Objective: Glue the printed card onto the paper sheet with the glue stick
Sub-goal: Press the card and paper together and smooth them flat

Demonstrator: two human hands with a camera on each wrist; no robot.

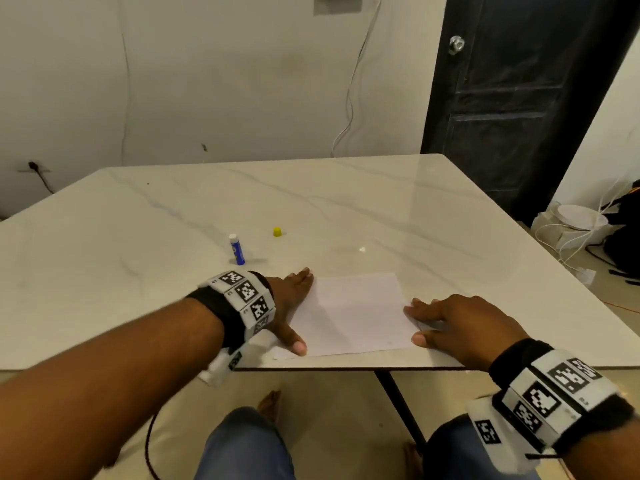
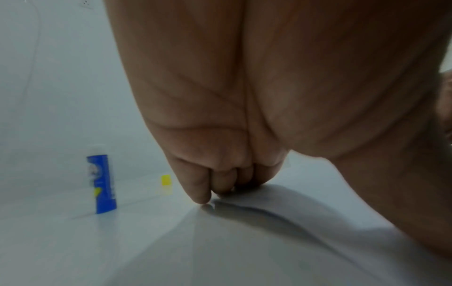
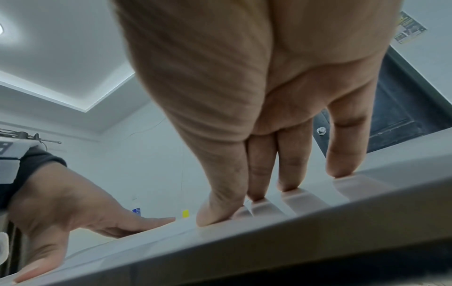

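1. The glue stick (image 1: 237,249) is stood upright on the table (image 1: 450,216), toward the far edge, with its cap off.
2. The yellow cap (image 1: 277,231) is seen just to its right.
3. The left hand (image 1: 289,308) is laid flat, fingers straight, on the left edge of the paper sheet (image 1: 356,315). It is the hand nearer the glue stick.
4. The paper sheet is kept near the front edge.
5. The right hand (image 1: 460,323) is pressed flat on the right edge.
6. The printed card cannot be told apart.
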